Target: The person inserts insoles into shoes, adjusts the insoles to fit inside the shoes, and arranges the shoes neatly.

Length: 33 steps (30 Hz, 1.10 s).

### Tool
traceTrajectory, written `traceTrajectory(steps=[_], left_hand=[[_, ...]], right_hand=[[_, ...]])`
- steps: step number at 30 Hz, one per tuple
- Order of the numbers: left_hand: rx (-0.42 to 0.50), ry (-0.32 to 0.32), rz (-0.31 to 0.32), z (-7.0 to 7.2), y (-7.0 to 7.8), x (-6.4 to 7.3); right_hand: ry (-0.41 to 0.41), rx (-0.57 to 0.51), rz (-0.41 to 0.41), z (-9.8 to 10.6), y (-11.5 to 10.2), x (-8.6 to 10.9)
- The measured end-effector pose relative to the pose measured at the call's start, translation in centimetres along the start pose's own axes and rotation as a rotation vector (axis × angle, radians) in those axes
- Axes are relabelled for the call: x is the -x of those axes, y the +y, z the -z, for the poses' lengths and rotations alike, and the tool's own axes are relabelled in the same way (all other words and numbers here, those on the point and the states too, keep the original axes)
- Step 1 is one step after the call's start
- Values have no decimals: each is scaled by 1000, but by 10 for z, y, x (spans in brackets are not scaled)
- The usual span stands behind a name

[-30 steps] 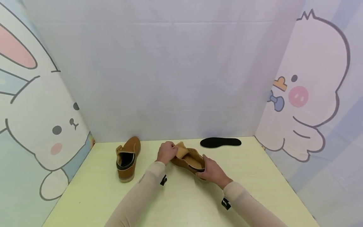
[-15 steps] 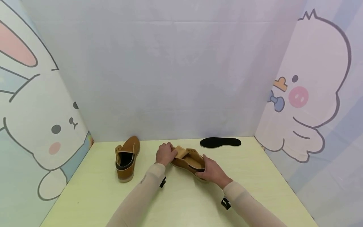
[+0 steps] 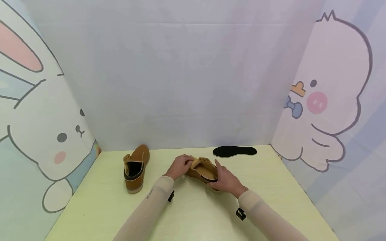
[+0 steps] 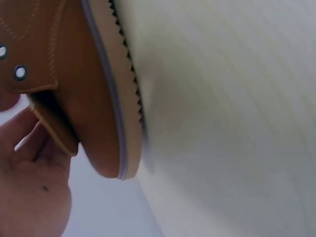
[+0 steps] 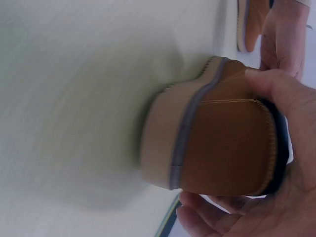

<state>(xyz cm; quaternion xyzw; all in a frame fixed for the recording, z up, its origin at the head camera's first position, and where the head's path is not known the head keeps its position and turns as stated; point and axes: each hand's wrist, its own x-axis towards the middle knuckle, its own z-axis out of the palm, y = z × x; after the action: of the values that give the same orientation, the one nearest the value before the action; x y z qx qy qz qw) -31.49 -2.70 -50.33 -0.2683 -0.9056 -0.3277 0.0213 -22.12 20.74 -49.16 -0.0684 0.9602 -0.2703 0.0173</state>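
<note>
A brown low-cut shoe (image 3: pixel 197 174) without laces rests on the table between my hands, its toe to the left and its tan inside facing up. At its front, my left hand (image 3: pixel 180 166) pinches the shoe's tongue (image 4: pixel 55 129); the left wrist view shows fingers behind the tongue, beside the metal eyelets (image 4: pixel 19 72). My right hand (image 3: pixel 227 181) grips the heel (image 5: pixel 227 148), thumb on one side and fingers round the other. The dark padded collar (image 5: pixel 280 148) lies against that palm. Much of the toe is hidden by my left hand in the head view.
A matching brown shoe (image 3: pixel 134 184) stands at the left, toe toward the back wall. Near the table's back edge on the right lies a black insole (image 3: pixel 234 151). Fabric walls with cartoon animals enclose the pale table (image 3: pixel 99 207) on three sides.
The tongue stood up a second ago, then went down toward the toe. My left hand has since shifted slightly right, covering more of it. My right hand stays at the heel.
</note>
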Motion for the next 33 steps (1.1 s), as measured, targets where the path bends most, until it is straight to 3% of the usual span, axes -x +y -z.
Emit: traceTrajectory(steps=[2,5,8,10,14,17,23,28,33], left_hand=[[30,-79,-13,4,0,1],[44,-180,-43,10,0,3],[42,-233,-58,13,-1,5],[54,-256,-53,14,-3,8],[44,-294,-39,9,-9,16],[-13,-305,-56,4,-14,20],[-90,-299,-115,1,-20,23],[-89,-298,-131,4,-19,23],[-156,-273,-182,4,-17,22]], right_hand=[[15,24,28,5,-2,0],[68,82,157,12,-5,-3],[94,193,276,15,-6,-8],[89,262,301,14,-5,-11],[48,346,260,7,-1,-14],[52,368,230,3,1,-15],[64,344,184,3,-2,-19],[17,331,109,6,-6,-29],[-31,286,71,11,-3,-40]])
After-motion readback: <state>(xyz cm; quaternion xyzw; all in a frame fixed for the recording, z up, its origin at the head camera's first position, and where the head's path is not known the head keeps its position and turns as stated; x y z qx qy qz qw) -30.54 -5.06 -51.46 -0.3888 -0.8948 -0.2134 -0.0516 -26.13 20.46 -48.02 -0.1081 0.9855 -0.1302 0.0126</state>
